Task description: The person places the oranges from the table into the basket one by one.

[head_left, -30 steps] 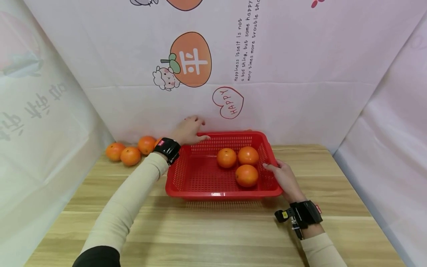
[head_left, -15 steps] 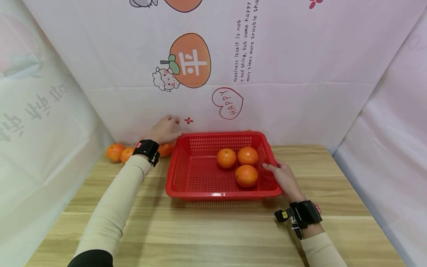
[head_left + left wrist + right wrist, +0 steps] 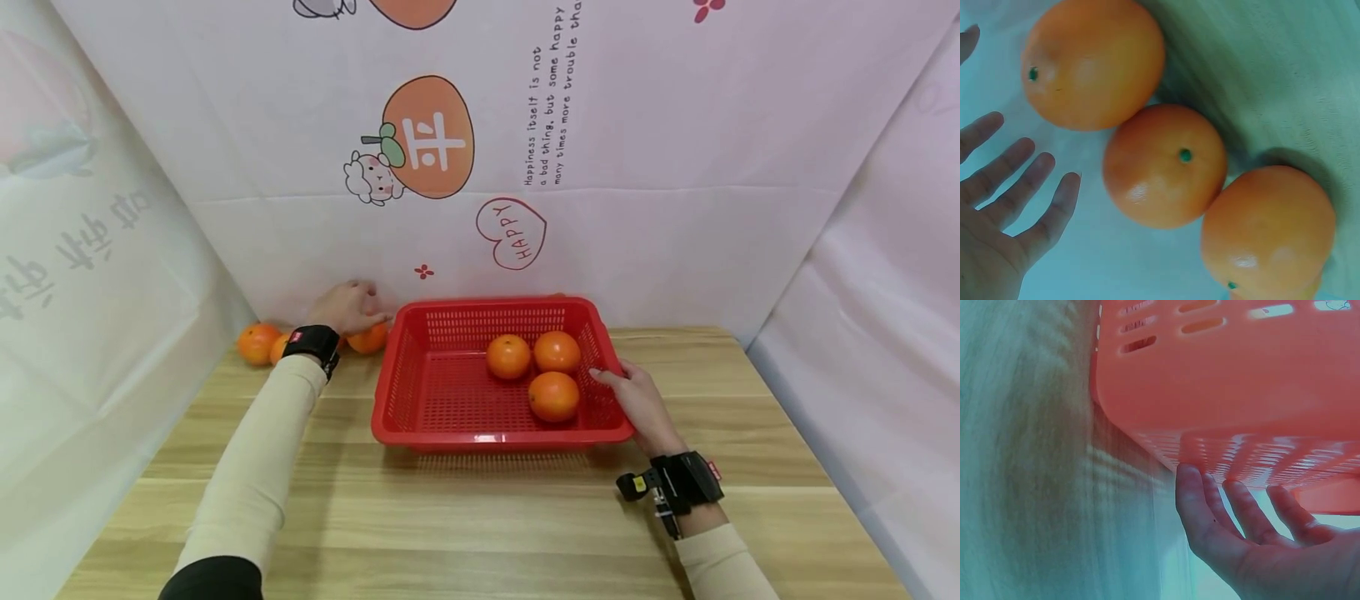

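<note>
1. Left hand (image 3: 347, 307): fingers spread and loose, at the row of loose oranges (image 3: 369, 338). Cannot tell if any fingertip makes contact.
2. Left wrist view: three of those oranges run in a line just beside the left hand's fingers, each touching its neighbour; part of another shows from under the end one. Green stem dots visible on the three.
3. Head view: one loose orange sits just under the left thumb, others lie to the left of that hand, partly hidden by the left wrist strap (image 3: 311, 343).
4. Right hand (image 3: 643, 404): pinches the right side of the red basket (image 3: 487, 439) – thumb over the rim, fingertips against the outer wall.
5. Basket stands between the two hands, right hand on it, left hand near its far left corner.
6. Inside, near the right thumb: three oranges (image 3: 554, 397) bunched in the basket's right half.
7. Wood table (image 3: 465, 525) under both hands; printed white sheet (image 3: 645, 167) beyond them – orange drawing, heart, lettering.
8. Right wrist: black strap (image 3: 686, 479) with small camera (image 3: 632, 486). Cream sleeves (image 3: 247, 483) on both arms.
</note>
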`<state>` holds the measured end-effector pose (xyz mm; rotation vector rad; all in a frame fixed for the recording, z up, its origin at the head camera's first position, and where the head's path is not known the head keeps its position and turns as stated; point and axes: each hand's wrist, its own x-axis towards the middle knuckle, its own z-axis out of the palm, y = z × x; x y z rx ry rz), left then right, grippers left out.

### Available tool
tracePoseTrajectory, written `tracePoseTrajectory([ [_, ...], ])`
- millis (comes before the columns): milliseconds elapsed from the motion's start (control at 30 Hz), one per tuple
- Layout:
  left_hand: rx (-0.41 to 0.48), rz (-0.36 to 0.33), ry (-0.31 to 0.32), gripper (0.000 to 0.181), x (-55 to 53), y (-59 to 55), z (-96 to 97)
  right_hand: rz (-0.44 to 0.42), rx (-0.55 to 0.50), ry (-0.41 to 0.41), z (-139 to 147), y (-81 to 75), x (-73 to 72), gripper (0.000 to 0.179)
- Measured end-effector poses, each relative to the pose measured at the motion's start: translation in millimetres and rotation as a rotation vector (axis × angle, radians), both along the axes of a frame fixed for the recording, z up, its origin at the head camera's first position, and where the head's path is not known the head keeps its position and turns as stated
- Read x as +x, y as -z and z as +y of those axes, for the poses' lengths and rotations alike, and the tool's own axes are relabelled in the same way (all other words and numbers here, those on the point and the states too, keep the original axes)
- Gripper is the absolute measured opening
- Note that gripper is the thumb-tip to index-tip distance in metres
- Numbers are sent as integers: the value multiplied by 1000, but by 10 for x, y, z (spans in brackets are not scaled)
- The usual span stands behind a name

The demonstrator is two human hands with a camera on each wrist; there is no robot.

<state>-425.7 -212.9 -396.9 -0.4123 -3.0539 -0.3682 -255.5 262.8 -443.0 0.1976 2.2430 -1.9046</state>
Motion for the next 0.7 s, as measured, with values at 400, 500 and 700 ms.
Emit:
tracePoseTrajectory([
  [400,-13,-116,-9,54,-29,150,3,-18,-8,11,8,34,-21,64],
  [500,7,-115,45,44,-41,216,20,-14,-7,13,10,31,-16,64],
  [700,13,-62,124,33,-106,456,14,14,-5,24,-9,21,-10,63],
])
